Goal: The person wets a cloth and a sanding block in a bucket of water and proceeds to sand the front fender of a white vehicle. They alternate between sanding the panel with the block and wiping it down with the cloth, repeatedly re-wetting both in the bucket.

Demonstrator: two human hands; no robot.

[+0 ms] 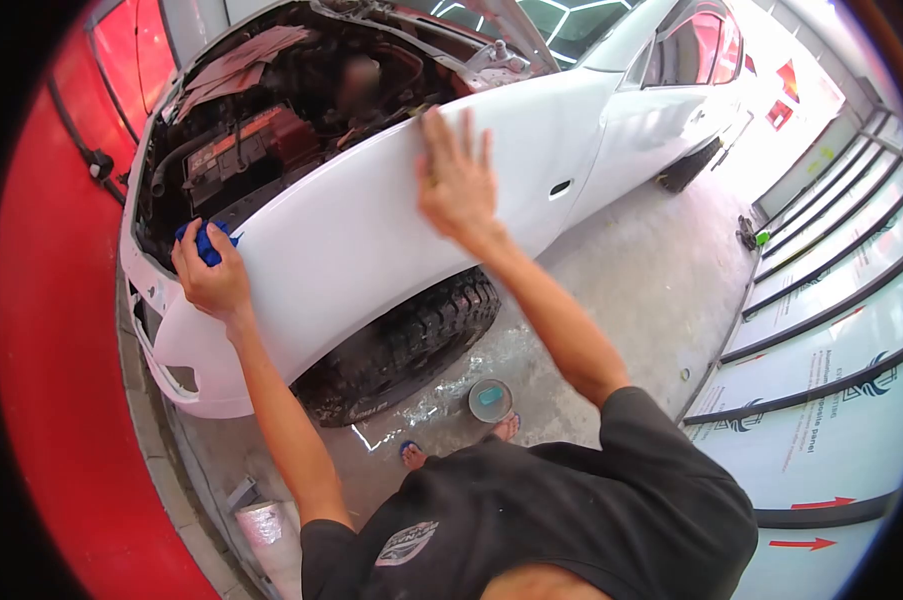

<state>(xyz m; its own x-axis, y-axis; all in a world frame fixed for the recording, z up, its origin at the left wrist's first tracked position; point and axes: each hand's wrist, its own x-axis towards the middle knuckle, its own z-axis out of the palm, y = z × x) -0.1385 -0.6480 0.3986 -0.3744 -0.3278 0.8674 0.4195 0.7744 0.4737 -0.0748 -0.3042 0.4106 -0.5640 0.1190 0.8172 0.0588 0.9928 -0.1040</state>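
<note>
A white car's front fender (341,225) stretches across the view below the raised hood. My left hand (211,278) is closed around a bunched blue cloth (209,243) at the fender's front upper corner. Farther back, my right hand (458,185) lies over the fender's upper part, fingers stretched out and slightly blurred by motion. A small dark edge shows by its fingertips, close to the fender's top line; what lies under the palm is hidden.
The engine bay with a battery (233,160) is exposed. Under the fender sits a tyre (411,350). A round bucket (490,418) with something teal inside stands by my feet. A shiny roll (264,525) lies lower left. Framed panels (821,390) line the right side.
</note>
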